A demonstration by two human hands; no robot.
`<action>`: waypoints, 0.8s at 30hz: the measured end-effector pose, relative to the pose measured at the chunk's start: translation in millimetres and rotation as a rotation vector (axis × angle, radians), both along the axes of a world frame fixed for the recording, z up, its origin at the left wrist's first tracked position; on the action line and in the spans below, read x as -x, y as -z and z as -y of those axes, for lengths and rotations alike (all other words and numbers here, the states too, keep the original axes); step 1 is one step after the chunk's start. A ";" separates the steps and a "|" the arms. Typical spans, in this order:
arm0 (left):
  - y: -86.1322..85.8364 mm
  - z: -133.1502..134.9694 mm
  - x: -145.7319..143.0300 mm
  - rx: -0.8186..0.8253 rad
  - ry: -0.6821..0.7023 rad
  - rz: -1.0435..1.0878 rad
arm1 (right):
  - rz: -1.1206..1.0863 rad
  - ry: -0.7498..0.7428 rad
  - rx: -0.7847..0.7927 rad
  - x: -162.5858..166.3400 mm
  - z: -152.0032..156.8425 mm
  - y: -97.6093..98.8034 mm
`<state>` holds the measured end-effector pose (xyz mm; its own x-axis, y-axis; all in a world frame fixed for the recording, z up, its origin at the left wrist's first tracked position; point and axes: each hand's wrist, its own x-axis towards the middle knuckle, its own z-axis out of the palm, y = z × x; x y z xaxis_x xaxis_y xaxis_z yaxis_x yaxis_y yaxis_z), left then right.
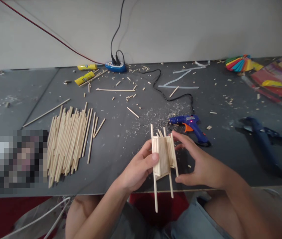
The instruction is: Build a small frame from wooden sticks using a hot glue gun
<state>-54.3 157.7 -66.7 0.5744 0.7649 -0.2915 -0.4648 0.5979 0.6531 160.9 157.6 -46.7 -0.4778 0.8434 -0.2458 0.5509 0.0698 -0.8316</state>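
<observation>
A small structure of glued wooden sticks (164,156) is held over the near edge of the dark table (121,132), its long legs pointing toward me. My left hand (138,169) grips its left side, thumb pressed on the panel. My right hand (198,162) holds its right side, fingers curled along the top and thumb at the lower corner. A blue hot glue gun (189,125) with an orange trigger lies just beyond my right hand, its red light on.
A pile of several wooden sticks (67,142) lies left. Stick offcuts and sawdust litter the middle. A blue power strip (115,66) with black cables, yellow tubes (84,78), clear glue sticks (178,83), coloured craft sticks (240,63) and dark blue cutters (260,136) surround it.
</observation>
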 end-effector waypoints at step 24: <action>0.5 0.7 -1.0 0.013 0.018 -0.017 | 0.030 0.003 -0.007 0.7 0.3 0.5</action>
